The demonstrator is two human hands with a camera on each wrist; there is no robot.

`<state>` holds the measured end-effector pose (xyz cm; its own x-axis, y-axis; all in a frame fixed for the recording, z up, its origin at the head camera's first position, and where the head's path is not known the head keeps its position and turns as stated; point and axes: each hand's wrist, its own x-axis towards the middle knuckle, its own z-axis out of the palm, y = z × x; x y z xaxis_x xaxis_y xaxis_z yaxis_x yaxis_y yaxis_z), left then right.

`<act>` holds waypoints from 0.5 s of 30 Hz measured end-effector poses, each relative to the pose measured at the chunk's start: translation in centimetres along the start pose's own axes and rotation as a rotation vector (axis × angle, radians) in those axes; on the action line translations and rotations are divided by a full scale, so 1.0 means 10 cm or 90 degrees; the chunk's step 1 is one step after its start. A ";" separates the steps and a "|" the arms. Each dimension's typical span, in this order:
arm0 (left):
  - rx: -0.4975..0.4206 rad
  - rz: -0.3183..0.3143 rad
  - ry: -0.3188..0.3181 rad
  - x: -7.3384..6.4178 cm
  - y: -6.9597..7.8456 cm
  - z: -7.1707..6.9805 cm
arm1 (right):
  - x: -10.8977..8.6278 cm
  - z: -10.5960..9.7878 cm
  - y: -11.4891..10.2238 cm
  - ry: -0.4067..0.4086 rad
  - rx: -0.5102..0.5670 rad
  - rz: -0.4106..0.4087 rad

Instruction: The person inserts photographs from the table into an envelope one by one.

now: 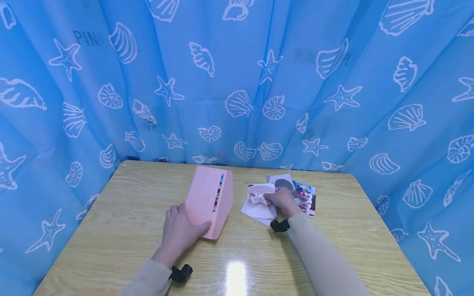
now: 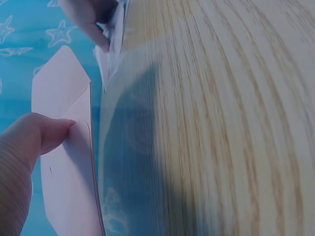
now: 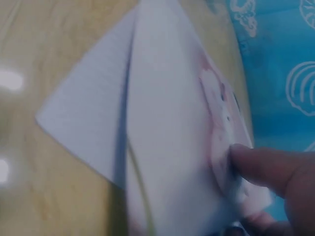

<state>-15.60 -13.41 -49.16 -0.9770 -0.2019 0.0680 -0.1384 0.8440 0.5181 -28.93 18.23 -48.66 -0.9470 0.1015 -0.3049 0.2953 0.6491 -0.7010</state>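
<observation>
Pink folder (image 1: 201, 189) is held before curtain (image 1: 218, 78) lettered "PIN".

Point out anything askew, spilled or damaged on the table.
The cards lie askew right of the pink holder, overlapping at mismatched angles rather than squared up. I see no spill or clear damage.

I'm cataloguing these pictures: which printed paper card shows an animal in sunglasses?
The rightmost multicoloured paper card: its print shows orange-framed sunglasses. None show on the white paper card pinched by the right hand or the grey-patched white card.
</observation>
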 end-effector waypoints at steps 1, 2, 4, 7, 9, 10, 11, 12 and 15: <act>-0.001 0.001 0.001 0.00 0.00 0.00 | 0.01 -0.02 0.00 -0.004 0.007 -0.005; -0.002 0.002 0.002 0.01 0.00 0.00 | 0.01 -0.04 -0.01 -0.009 0.013 -0.008; -0.003 0.001 0.003 0.02 0.01 0.00 | 0.02 -0.09 -0.03 -0.016 0.024 -0.015; -0.005 -0.001 0.002 0.02 0.01 0.00 | 0.01 -0.15 -0.05 -0.014 0.012 -0.028; -0.003 -0.004 0.000 0.02 0.00 0.01 | 0.00 -0.18 -0.05 -0.012 0.001 -0.025; -0.003 -0.005 0.000 0.02 0.00 0.01 | -0.01 -0.19 -0.05 -0.013 -0.006 -0.027; -0.003 -0.005 0.000 0.02 0.00 0.01 | -0.01 -0.20 -0.06 -0.016 -0.006 -0.026; -0.004 -0.006 0.000 0.01 0.00 0.00 | -0.02 -0.21 -0.06 -0.021 0.002 -0.026; -0.007 -0.006 0.004 0.01 -0.01 0.00 | -0.05 -0.25 -0.09 -0.034 0.028 -0.040</act>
<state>-15.71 -13.58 -49.18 -0.9747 -0.2126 0.0692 -0.1450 0.8367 0.5281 -29.00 19.52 -46.25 -0.9558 0.0205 -0.2932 0.2423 0.6193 -0.7468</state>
